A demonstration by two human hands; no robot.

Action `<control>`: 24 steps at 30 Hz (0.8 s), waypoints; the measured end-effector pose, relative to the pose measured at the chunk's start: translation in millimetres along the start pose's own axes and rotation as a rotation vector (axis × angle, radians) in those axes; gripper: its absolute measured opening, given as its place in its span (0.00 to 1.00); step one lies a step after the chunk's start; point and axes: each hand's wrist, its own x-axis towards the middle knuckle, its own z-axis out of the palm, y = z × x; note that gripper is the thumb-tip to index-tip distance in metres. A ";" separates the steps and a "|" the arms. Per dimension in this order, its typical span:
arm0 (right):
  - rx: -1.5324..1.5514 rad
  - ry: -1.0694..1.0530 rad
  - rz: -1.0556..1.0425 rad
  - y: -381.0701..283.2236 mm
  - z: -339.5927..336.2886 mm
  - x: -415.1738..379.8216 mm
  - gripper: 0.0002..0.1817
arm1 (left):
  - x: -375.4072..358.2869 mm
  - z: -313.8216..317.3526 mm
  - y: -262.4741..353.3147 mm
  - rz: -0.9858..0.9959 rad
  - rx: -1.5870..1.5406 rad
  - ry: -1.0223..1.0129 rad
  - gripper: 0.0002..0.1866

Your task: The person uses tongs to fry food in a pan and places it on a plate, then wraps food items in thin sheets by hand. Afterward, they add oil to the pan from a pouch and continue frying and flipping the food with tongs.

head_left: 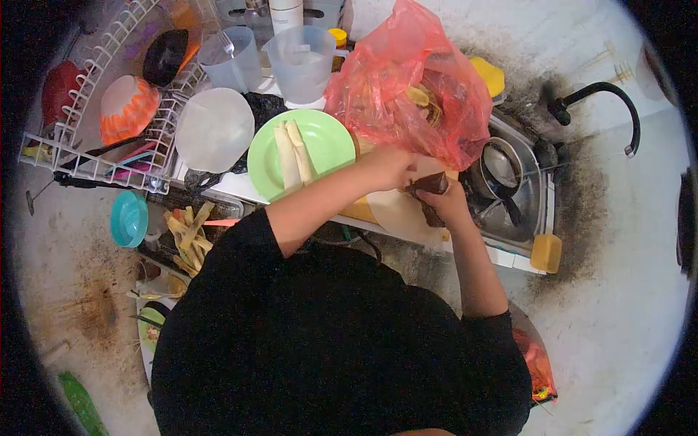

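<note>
My right hand [452, 203] is closed around a dark brown packet [432, 184], which tilts over the board. Right beside it, my left hand [389, 167] has its fingers drawn together at the packet's edge; whatever they pinch is hidden. Under both hands a thin pale wrapper sheet [407, 219] lies on a wooden board [358, 211] and hangs past its front edge. To the left, a light green plate [331, 138] carries two pale rolled wrappers [289, 156]. Behind my hands stands a translucent red plastic bag [396, 80] with yellowish-brown pieces, perhaps bananas or peels, inside.
A round stack of pale wrapper sheets [214, 131] lies left of the plate. Two clear plastic jugs [299, 69] stand behind it. At right are a sink [534, 211] with a pan, a black faucet [596, 91] and a yellow sponge [545, 253]. A white dish rack [171, 109] is far left.
</note>
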 end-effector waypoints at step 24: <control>-0.319 0.235 0.004 -0.7 4.0 -9.9 0.15 | -18.6 13.3 9.3 -0.049 0.229 0.037 0.09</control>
